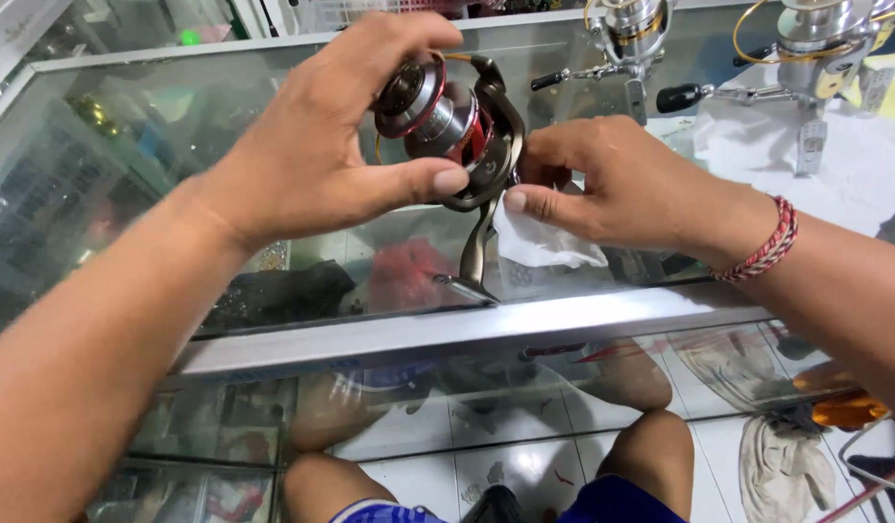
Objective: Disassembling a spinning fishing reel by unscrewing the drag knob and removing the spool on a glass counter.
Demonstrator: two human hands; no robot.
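1. Left hand (pixel 312 145) is up over the glass counter (pixel 447 329), thumb below and fingers curled over the top, clamped on a spinning reel (pixel 457 136).
2. The reel sits between the two hands, held in the air above the counter top, its red-rimmed spool (pixel 414 97) caught inside that left-hand pinch.
3. Right hand (pixel 622 184) comes in from the other side, thumb and fingers closed on a scrap of white cloth (pixel 544 242), pressed against the reel's body just beside the left thumb (the two thumbs nearly meet).
4. Spool face points up and to the left, toward the left palm, so the spool's axis runs on a slant from upper left to lower right.
5. The reel's bronze stem and foot (pixel 472 266) hang down from the body, long axis near upright, foot end lowest, just above the counter's metal edge.
6. Two more reels (pixel 632 39) (pixel 816 48) stand at the far side of the counter, well apart from the hands.
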